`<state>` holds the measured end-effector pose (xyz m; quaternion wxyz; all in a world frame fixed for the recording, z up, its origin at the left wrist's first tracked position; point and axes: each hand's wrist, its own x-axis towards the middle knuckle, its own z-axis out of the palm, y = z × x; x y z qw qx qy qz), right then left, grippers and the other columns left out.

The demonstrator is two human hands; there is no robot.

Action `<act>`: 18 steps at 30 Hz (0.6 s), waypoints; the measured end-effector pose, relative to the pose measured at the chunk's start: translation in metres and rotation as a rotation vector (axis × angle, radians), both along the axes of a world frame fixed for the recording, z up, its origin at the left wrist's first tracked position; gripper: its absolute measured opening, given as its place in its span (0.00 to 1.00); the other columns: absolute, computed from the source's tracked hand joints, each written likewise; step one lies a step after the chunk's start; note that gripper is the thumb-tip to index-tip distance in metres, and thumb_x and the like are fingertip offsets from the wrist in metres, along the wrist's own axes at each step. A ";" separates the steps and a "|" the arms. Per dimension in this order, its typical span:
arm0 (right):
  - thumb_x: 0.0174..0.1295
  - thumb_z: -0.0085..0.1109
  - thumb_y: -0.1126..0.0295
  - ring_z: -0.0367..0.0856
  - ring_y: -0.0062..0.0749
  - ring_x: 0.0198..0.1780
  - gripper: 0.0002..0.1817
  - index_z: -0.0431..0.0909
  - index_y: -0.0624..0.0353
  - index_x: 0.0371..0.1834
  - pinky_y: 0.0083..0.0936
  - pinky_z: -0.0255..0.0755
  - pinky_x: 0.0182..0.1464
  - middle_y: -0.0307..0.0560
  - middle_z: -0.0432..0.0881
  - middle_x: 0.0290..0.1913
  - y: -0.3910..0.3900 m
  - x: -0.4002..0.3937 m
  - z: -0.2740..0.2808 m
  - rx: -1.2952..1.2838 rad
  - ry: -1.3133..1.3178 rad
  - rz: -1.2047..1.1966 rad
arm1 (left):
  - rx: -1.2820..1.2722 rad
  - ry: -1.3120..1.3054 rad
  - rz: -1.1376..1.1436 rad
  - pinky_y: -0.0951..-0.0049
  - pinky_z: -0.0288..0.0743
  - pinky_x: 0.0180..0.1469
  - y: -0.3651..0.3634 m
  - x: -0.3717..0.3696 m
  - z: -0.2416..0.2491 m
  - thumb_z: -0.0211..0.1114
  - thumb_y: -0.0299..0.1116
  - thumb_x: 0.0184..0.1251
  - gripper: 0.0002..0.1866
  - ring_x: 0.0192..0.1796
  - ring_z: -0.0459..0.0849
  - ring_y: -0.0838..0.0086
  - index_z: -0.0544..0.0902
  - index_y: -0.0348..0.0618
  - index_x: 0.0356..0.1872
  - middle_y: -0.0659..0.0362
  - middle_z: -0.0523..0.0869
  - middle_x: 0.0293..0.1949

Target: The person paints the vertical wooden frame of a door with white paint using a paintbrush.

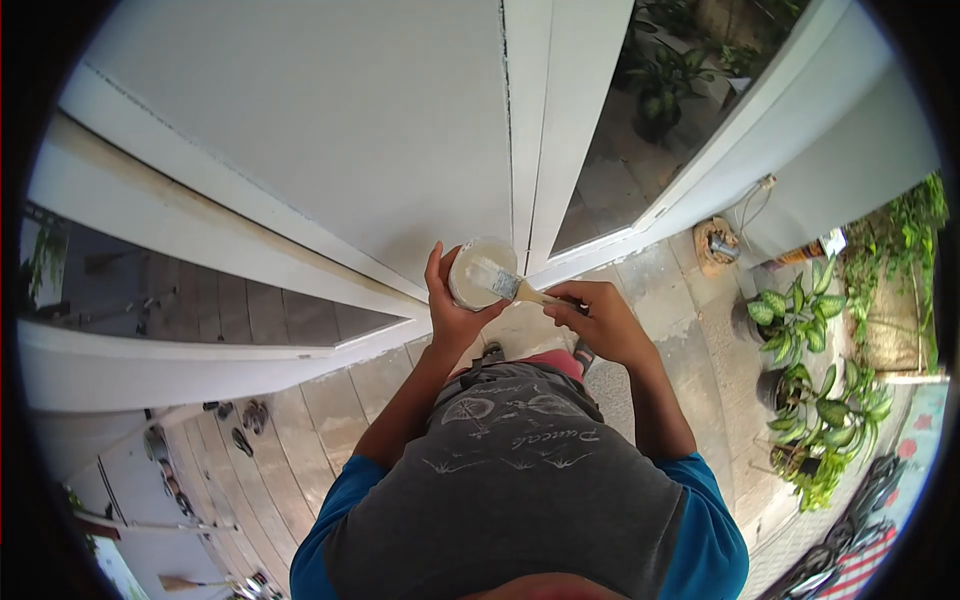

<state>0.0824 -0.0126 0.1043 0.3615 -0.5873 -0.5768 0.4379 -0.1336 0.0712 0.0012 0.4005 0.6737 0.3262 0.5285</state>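
Observation:
My left hand (455, 305) is wrapped round a small round tub of white paint (468, 262), held up in front of my waist. In my right hand (600, 318) is a paintbrush (533, 294), gripped by its pale handle. The brush's bristles are over the tub's opening, coated in white, and point to the left. Just beyond both hands rises a white panelled door (380, 130); its lower part lies behind the tub.
Dark glass panes (640, 130) in white frames flank the door. Potted plants (798, 315) stand along the right. Shoes (255, 416) and sandals lie on the tiled floor (310, 410) at the left. A round container (716, 246) sits near the right wall.

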 end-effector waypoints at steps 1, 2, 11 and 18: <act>0.66 0.61 0.68 0.77 0.19 0.32 0.12 0.82 0.68 0.43 0.21 0.71 0.36 0.41 0.82 0.29 -0.002 -0.003 -0.003 -0.062 0.117 0.003 | -0.048 -0.037 -0.034 0.61 0.70 0.65 0.002 -0.001 -0.001 0.86 0.27 0.38 0.66 0.65 0.73 0.60 0.45 0.44 0.75 0.48 0.70 0.63; 0.68 0.59 0.68 0.76 0.18 0.32 0.12 0.81 0.67 0.46 0.20 0.69 0.34 0.40 0.82 0.29 -0.003 -0.006 -0.006 -0.120 0.233 0.009 | -0.094 -0.075 -0.065 0.61 0.70 0.65 0.005 -0.002 -0.002 0.86 0.28 0.38 0.65 0.65 0.74 0.60 0.45 0.42 0.75 0.47 0.71 0.62; 0.72 0.53 0.67 0.64 0.12 0.22 0.10 0.76 0.63 0.47 0.14 0.55 0.23 0.36 0.76 0.26 0.012 0.008 -0.014 0.072 0.613 -0.402 | -0.069 -0.014 -0.156 0.62 0.71 0.64 0.007 -0.002 -0.004 0.86 0.32 0.40 0.65 0.63 0.75 0.61 0.44 0.46 0.76 0.49 0.71 0.62; 0.72 0.55 0.68 0.63 0.10 0.21 0.09 0.76 0.64 0.46 0.13 0.54 0.21 0.34 0.74 0.24 0.072 0.005 -0.018 0.299 0.600 -0.541 | -0.078 -0.025 -0.207 0.61 0.71 0.64 0.002 -0.010 -0.005 0.86 0.34 0.41 0.65 0.63 0.75 0.61 0.44 0.46 0.76 0.49 0.71 0.61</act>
